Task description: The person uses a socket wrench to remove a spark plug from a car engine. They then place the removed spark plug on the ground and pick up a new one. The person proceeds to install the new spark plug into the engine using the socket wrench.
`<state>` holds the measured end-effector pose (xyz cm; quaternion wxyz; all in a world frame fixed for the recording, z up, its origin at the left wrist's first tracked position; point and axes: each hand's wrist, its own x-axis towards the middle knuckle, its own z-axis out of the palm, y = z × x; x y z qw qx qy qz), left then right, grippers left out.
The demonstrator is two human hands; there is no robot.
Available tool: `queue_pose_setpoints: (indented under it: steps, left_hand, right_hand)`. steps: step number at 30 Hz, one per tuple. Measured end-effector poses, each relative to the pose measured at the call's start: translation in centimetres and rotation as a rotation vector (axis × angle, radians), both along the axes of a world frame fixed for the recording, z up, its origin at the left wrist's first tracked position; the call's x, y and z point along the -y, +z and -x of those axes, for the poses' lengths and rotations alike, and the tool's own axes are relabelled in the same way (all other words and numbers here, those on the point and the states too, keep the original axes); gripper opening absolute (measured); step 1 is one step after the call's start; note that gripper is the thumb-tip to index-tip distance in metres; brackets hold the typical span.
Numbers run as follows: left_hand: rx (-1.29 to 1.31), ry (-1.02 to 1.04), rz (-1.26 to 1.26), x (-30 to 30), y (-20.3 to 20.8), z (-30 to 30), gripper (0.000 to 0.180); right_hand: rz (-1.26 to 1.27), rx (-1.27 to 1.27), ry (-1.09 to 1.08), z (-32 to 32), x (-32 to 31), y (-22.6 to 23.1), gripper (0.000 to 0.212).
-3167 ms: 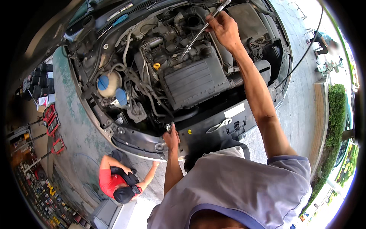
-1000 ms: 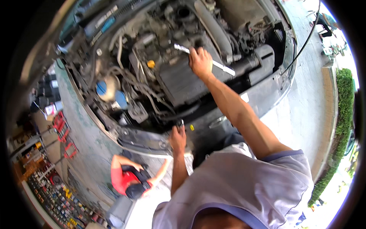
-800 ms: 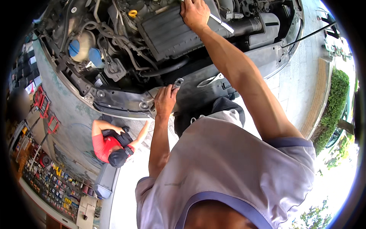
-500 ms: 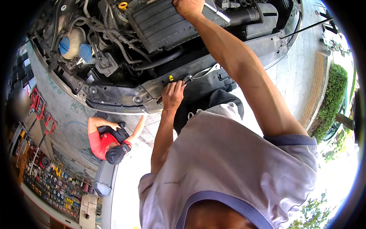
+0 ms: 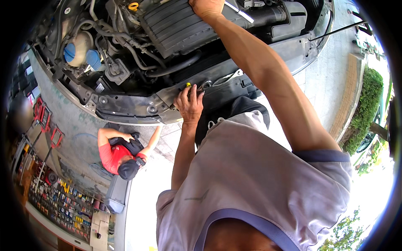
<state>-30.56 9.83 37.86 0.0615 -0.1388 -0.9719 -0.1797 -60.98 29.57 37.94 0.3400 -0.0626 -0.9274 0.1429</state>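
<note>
My left hand lies on the dark front panel of a car's engine bay. Its fingers are apart and reach toward a small yellow piece, partly covering it. Just right of the fingertips is the metal hood latch. My right hand rests at the corner of the ribbed black air filter box; its fingers run off the upper edge, so their grip is hidden. Beside it a pale, slim rod slants across the box; whether the hand touches it I cannot tell.
Left in the bay are a coolant tank with a blue cap and several hoses. A prop rod rises at the right. A person in a red shirt crouches by the bumper. Red metal stands and stocked shelves are farther left.
My left hand's fingers, bunched together against the panel before, have spread and reached up to the small yellow piece. My right hand stays where it was on the box.
</note>
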Motion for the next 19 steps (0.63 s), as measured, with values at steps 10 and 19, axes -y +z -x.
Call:
queue_pose_setpoints:
  steps: [10,19]
  left_hand:
    - [0.016,-0.014,0.004,1.1,0.1,0.5,0.053]
    - [-0.201,0.057,-0.319,2.9,4.5,19.3,0.032]
  right_hand:
    - [0.000,-0.016,0.039,0.1,-0.2,0.0,0.014]
    - [0.025,0.114,0.011,0.4,-0.4,-1.4,0.027]
